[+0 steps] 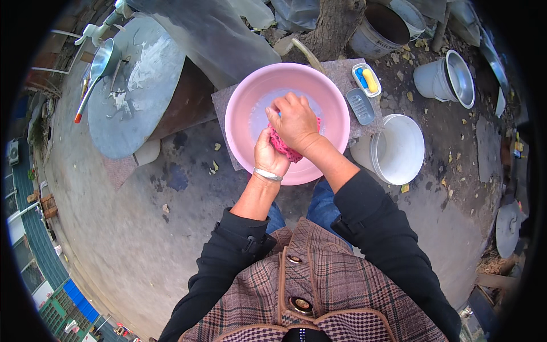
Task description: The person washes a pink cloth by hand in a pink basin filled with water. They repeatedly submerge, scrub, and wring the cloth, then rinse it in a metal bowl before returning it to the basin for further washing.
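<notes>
A pink plastic basin (pixel 287 176) with some water in its bottom rests on a stone slab (pixel 337 72). Over it, my left hand (pixel 271 154), with a silver bracelet at the wrist, holds a bunched pink cloth with dark spots (pixel 285 147) from below. My right hand (pixel 296 121) presses on the same cloth from above, its fingers curled; a bit of something blue shows under them. To the right on the slab, a white soap dish (pixel 358 68) holds a yellow soap bar (pixel 370 81) and blue pieces. Next to it lies a grey soap dish (pixel 361 106).
White plastic buckets (pixel 397 149) stand right of the slab. Farther back are another bucket with a metal basin (pixel 460 79) and a tree trunk (pixel 337 30). At left, a round metal lid (pixel 128 94) carries a long-handled ladle (pixel 105 57) beneath a tap (pixel 96 32).
</notes>
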Demonstrator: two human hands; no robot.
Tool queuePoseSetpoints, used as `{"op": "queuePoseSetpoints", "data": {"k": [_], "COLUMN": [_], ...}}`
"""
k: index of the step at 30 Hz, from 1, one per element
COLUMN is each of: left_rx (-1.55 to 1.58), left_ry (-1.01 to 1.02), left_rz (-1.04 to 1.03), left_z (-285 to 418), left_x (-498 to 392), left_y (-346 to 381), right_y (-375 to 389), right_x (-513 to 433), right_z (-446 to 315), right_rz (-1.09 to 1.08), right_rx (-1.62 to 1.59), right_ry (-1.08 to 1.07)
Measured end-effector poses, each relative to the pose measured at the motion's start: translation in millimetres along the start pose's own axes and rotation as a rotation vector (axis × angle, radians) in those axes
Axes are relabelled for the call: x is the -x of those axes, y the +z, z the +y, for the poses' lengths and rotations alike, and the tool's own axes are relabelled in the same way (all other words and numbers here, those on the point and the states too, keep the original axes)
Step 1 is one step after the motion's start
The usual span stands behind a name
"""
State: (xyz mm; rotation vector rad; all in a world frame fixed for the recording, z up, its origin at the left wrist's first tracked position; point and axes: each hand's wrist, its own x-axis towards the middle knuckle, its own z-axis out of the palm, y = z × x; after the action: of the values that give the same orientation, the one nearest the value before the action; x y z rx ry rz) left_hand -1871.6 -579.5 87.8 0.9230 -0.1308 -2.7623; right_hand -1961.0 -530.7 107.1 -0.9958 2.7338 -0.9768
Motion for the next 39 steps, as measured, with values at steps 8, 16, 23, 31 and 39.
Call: {"op": "queuePoseSetpoints", "data": {"k": [8,16,23,31,39], "left_rx": [-0.159,-0.102,-0.097,-0.178,0.002], "left_ry": [0.084,-0.070,-0.013,0.113,-0.191], "left_rz": [-0.118,-0.263,0.005,-0.118,-0.323], "left_z": [32,30,4,39,34], "left_x": [-17,-14,-13,-25,-18], "left_y": [12,1,4,3,2], "right_y": [-23,-43,-10,-14,-39], "right_x": [17,43,9,-3,21], "right_z": [32,-11,-20,58,18], "right_rz": [-0.453,-0.303,0.170,-0.509,-0.535], "right_rx": [-1.248,-0.394,0.053,-1.164,-1.334], "right_ry": [0.708,0.027,-0.156,0.640,0.625]}}
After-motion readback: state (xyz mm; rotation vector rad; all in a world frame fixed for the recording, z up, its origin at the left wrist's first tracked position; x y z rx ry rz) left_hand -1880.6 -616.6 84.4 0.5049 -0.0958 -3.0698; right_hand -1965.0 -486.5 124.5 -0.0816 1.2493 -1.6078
